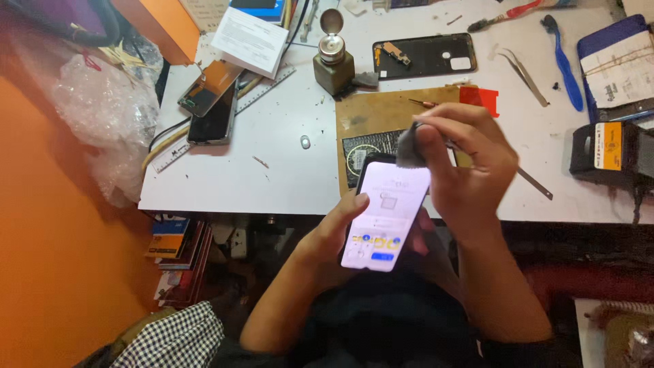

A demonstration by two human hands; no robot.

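— So where does the phone (385,217) lie from each hand?
— Cradled in the left hand (334,235), just off the desk (286,157) edge; long axis runs away from the body. Right hand (463,160) hovers above its top end, pinching a grey cloth (411,144).
— Its look?
— Screen lit, pale pink-white, dark frame.

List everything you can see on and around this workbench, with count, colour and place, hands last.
smartphone: 1, lit screen, held at table edge
grey cloth: 1, above phone top
brown mat: 1, table centre
phone back cover: 1, black, behind mat
solvent bottle: 1, olive, lid open
spare phones: 2, stacked, table left
tweezers: 1, metal, right
toothbrush: 1, blue, right
plastic bag: 1, clear, far left
left hand: holds smartphone
right hand: pinches grey cloth
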